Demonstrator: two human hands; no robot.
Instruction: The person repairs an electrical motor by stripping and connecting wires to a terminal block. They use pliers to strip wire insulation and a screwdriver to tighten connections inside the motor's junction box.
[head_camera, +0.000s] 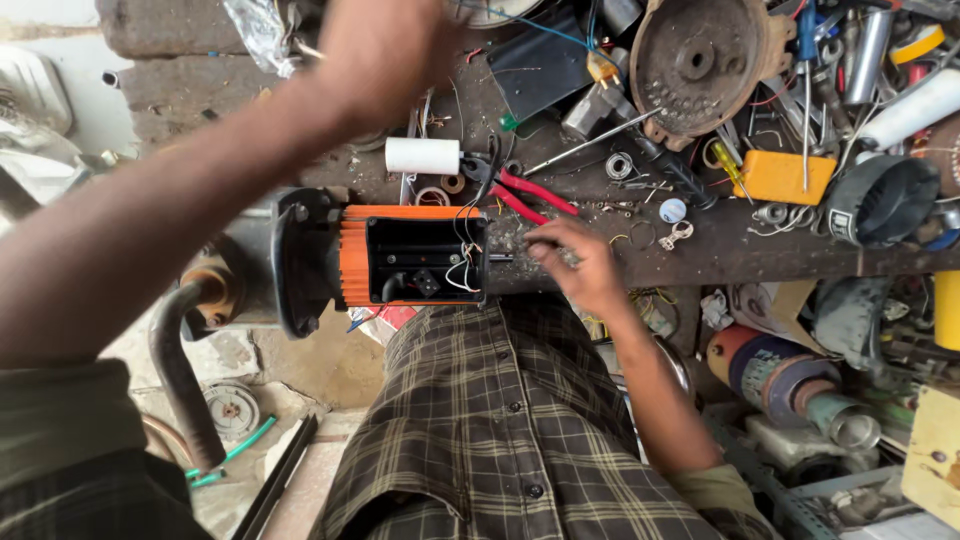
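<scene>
An orange finned motor (352, 262) lies on its side at the edge of the dark workbench (760, 255). Its black terminal box (425, 260) is open and thin wires show inside. My right hand (585, 270) rests on the bench just right of the motor, fingers drawn together with the tips pressed down near the motor's end. My left hand (385, 50) reaches over the motor to the far side of the bench; I see only its back, so what it touches is hidden. Red-handled pliers (535, 195) and a white roll (422, 155) lie just behind the motor.
A black pump casing (300, 262) and a curved pipe (180, 380) join the motor's left end. The bench holds a long screwdriver (590, 145), a rusty round end cover (700, 60), an orange box (780, 177), a black fan cover (885, 200) and several small rings. A wound cylinder (775, 375) lies below right.
</scene>
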